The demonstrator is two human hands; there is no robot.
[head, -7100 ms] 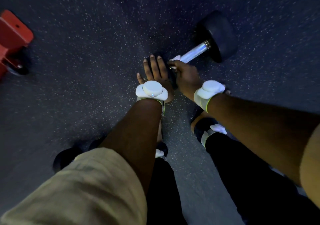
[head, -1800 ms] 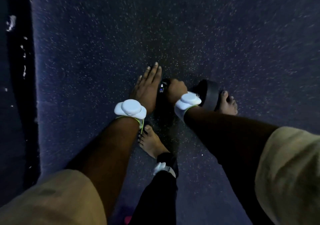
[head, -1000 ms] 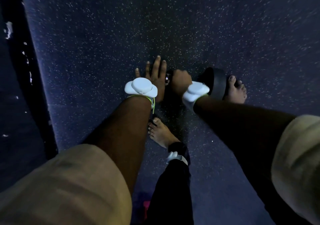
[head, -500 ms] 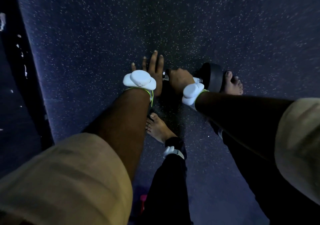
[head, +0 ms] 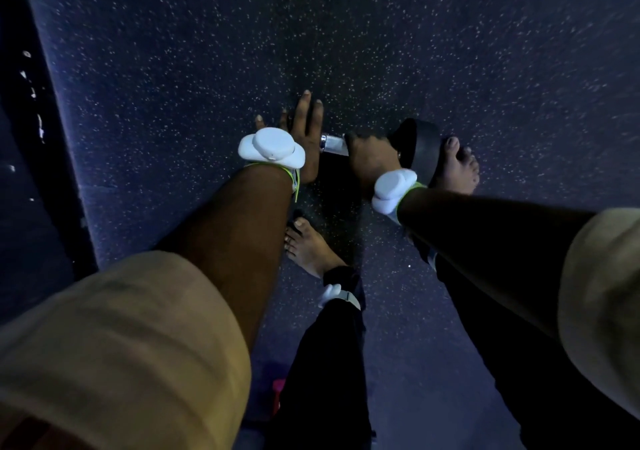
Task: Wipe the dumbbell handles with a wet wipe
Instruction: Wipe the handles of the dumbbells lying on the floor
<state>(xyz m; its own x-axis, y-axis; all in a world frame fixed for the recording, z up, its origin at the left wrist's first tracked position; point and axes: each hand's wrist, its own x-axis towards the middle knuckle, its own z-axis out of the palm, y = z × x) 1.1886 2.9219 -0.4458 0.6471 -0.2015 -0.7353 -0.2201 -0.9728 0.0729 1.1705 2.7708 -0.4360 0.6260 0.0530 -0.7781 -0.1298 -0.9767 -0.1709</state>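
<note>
Wiping looks underway, dumbbell (head: 420, 148) on the floor (head: 346, 51)
Your left hand (head: 304, 137) lies flat at the handle (head: 332, 143) end, right hand (head: 370, 155) is clenched round it; wipe hidden, can't tell how much is left.

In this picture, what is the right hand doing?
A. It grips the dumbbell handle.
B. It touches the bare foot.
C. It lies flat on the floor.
A: the right hand has its fingers curled round the shiny dumbbell handle, beside the black weight; the left hand has straight fingers.
</note>
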